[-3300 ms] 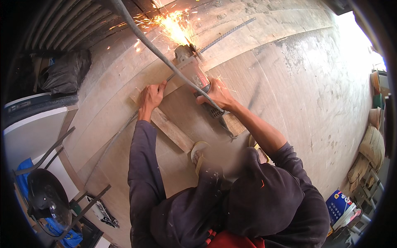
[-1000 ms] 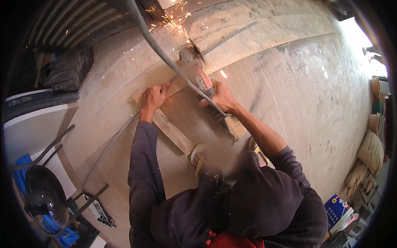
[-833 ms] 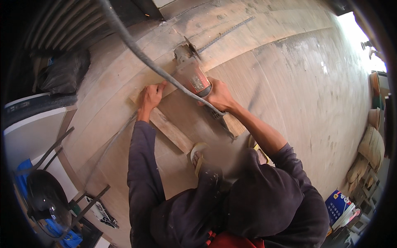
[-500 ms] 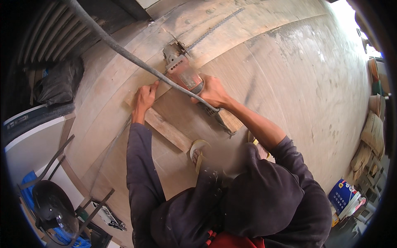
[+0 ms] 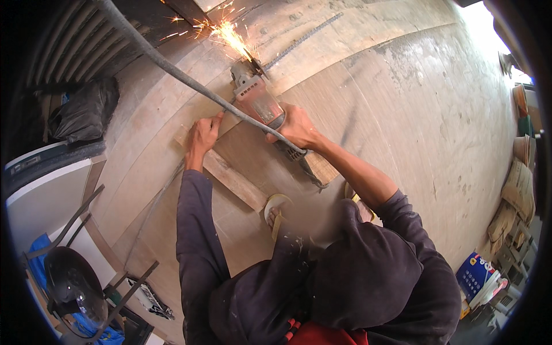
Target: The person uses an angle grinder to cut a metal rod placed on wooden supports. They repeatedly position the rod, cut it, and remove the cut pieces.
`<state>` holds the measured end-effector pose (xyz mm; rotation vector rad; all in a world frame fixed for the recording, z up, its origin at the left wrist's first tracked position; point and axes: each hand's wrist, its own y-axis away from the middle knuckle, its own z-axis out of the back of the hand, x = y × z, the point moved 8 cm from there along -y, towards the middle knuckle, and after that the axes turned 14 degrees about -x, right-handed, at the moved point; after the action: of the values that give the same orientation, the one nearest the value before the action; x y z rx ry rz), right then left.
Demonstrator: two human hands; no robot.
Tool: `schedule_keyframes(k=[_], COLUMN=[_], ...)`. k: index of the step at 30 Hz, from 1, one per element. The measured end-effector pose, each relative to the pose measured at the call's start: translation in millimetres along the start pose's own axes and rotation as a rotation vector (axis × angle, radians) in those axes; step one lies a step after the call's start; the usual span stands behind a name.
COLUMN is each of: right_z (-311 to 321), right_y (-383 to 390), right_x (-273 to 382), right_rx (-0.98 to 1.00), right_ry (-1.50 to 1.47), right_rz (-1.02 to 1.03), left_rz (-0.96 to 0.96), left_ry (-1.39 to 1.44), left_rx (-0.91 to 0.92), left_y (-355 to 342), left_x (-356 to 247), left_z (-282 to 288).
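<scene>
My right hand (image 5: 296, 127) grips the rear body of an angle grinder (image 5: 259, 100), whose disc throws bright sparks (image 5: 233, 39) toward the far left. Past the disc, a ribbed steel rod (image 5: 302, 39) stretches to the far right across the floor. My left hand (image 5: 202, 138) is closed at the far end of a wooden board (image 5: 238, 183), around what looks like the same rod; a thin length trails from it toward the lower left. The grinder's body and my fingers hide the middle of the rod. A thick grey cable (image 5: 172, 68) crosses in front of the grinder.
Beside my right forearm lies another wood block (image 5: 321, 167). My sandalled foot (image 5: 275, 215) is close to the board. A black bag (image 5: 86, 112) and a chair-like metal frame with a black seat (image 5: 72, 276) stand left; a blue box (image 5: 477, 276) and stacked goods line the right.
Sparks now spray from the grinder's disc, where there were none before. The grinder has shifted slightly to the right, and my left hand has moved barely at all.
</scene>
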<state>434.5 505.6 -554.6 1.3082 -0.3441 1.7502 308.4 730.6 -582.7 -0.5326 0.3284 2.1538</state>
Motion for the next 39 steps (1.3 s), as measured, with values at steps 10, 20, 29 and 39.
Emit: schedule_keyframes(k=[10,20,29,39], right_z=[-4,-5,-1,-5], right_y=[-2,-5,-4,-5], right_x=[1,-2,8,1], right_rx=[0.096,0.091,0.091,0.109], right_ry=[-0.078,-0.011,-0.004,0.023], right_rz=[0.003,-0.01,-0.021,-0.07], left_rz=[-0.022,-0.067,-0.057,-0.084], left_ry=[-0.127,-0.175,-0.157,-0.159], left_rx=[-0.064,-0.104,-0.088,-0.115], left_y=[5,5,6,6], left_x=[-7,-7,-6,-7], left_z=[3,2,2,2])
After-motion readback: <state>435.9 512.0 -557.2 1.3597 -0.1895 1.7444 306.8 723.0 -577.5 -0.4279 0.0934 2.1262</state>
